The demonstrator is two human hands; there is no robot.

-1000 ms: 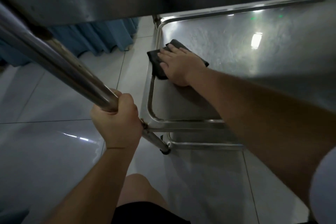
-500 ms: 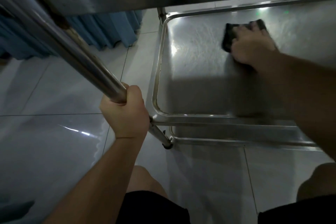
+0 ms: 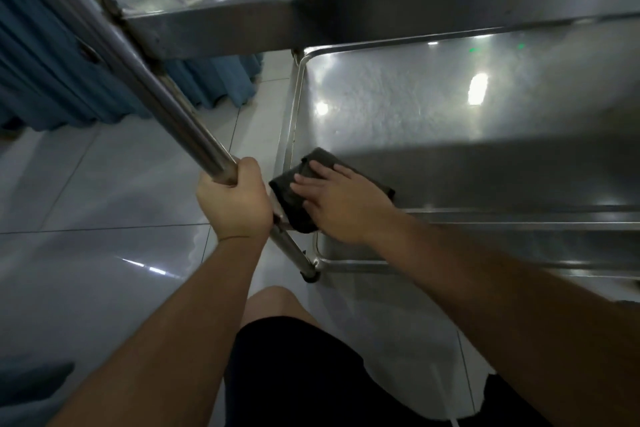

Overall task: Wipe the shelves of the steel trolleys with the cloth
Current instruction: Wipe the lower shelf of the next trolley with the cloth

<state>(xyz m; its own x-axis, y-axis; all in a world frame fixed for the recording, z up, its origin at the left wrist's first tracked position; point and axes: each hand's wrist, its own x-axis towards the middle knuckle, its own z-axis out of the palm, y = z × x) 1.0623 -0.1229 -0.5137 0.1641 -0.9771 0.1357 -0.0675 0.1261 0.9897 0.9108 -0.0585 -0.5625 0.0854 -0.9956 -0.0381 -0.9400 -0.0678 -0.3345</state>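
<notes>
Cloth [image 3: 298, 191], dark grey and folded, lies at the near left corner of the trolley's middle shelf [image 3: 398, 121], overlapping the raised rim there. Right hand [image 3: 343, 204] lies flat on top of it, fingers straight and slightly spread, pressing it onto the steel. Left hand [image 3: 235, 201] is wrapped tight around the slanting steel leg tube [image 3: 166, 100], just beside the cloth corner. Top shelf [image 3: 346, 10] juts out above; bottom shelf [image 3: 485, 253] shows under the middle one. Leg ends in a black foot [image 3: 309, 277] on the pale tiled floor [image 3: 104, 201]. Blue curtain [image 3: 52, 62] hangs behind at left. Person's bare knee [image 3: 273, 305] and black shorts [image 3: 311, 374] at bottom.
</notes>
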